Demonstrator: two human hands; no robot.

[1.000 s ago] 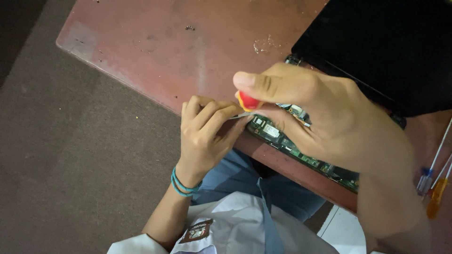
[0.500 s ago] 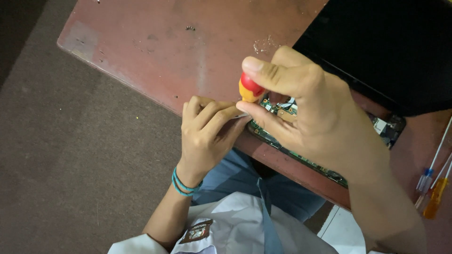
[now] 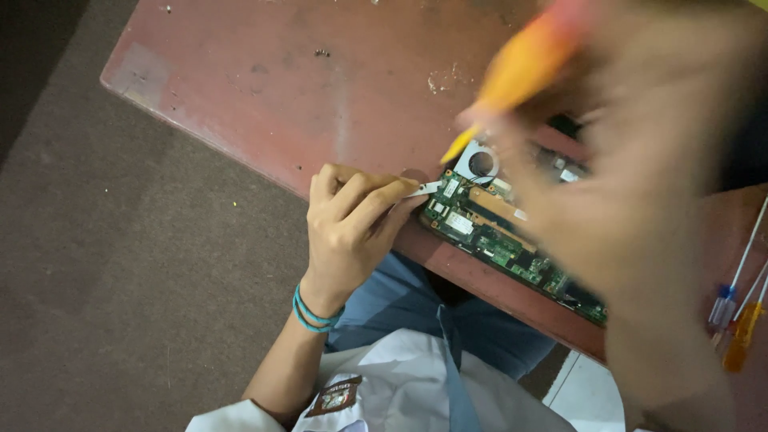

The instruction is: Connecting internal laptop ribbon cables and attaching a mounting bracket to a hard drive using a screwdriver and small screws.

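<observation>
So the left hand [image 3: 352, 220] sat low in the middle of the frame, wrist bent, a teal bracelet [image 3: 312, 314] around it, forearm coming up from the bottom edge. Its fingers were curled in tight, pinching a small flat pale metal strip [image 3: 422, 190] between thumb and forefinger, and the strip's tip poked right, toward the left end of the green circuit board [image 3: 496, 240]. That board lay along the near edge of the reddish table [image 3: 280, 88], a bit right of center, running diagonally down to the right, with a round fan [image 3: 480, 162] at its upper left corner.

The right hand [image 3: 640, 184] was a big blur filling the right side of the frame, closed around a screwdriver with an orange-yellow handle [image 3: 520, 68]. The handle slanted up to the right and its lower end pointed down at the fan; I couldn't tell if it touched.

A couple more screwdrivers [image 3: 736, 304] lay on the table at the far right edge.
</observation>
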